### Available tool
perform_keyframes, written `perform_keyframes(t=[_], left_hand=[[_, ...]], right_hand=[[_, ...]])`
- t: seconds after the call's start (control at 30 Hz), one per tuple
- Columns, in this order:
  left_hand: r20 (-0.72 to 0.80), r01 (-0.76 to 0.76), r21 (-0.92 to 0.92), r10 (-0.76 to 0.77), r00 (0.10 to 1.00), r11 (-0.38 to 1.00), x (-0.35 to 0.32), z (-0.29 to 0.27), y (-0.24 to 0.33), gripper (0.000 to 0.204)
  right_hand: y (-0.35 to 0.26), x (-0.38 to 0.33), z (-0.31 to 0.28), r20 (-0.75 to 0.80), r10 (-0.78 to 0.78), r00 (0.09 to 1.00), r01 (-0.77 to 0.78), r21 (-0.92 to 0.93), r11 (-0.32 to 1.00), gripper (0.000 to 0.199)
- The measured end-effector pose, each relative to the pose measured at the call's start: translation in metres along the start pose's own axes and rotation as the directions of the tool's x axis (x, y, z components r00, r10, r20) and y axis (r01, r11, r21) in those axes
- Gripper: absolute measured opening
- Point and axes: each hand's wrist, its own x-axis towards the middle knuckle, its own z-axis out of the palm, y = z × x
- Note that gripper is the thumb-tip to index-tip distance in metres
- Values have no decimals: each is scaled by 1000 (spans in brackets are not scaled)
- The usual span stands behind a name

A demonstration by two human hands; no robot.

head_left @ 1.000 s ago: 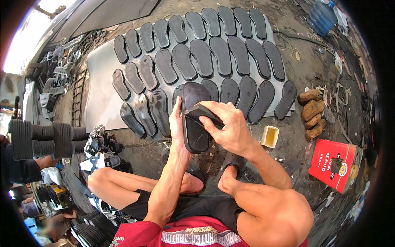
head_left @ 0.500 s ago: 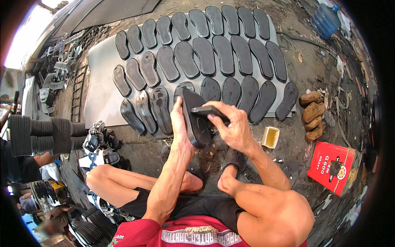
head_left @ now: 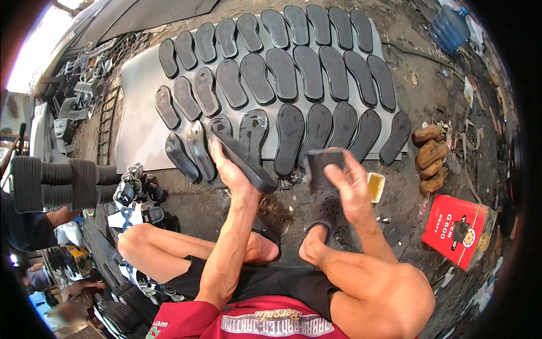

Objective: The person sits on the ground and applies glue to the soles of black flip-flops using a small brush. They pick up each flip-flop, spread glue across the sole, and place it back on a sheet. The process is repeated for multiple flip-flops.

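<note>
- The long black rubber sandal sole (head_left: pixel 244 161) lies edge-up in the left hand (head_left: pixel 227 169), its long axis running from 10 o'clock down to 4 o'clock, one tip toward the right hand.
- Left fingers are clamped round its upper half.
- The right hand (head_left: pixel 351 189), at 3 o'clock, pinches a dark rectangular pad (head_left: pixel 323 164).
- At 12 o'clock, rows of dark soles (head_left: pixel 282 73) cover a grey sheet (head_left: pixel 141 130).
- A small yellow glue tray (head_left: pixel 375 186) sits just right of the right hand.

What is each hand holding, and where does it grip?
Left hand grips a dark sandal sole near one end; right hand holds a small dark block by its lower part.
</note>
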Motion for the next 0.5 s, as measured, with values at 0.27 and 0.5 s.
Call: perform_keyframes(t=[0.27,0.5], left_hand=[[637,641,-372,-318,702,671,-21,8,23,60],[743,676,-419,-199,639,607,-40,19,17,55]], right_hand=[[-13,-10,-77,-360,96,928,-18,212,977,44],[8,-41,-125,-520,81,850,4,161,987,61]])
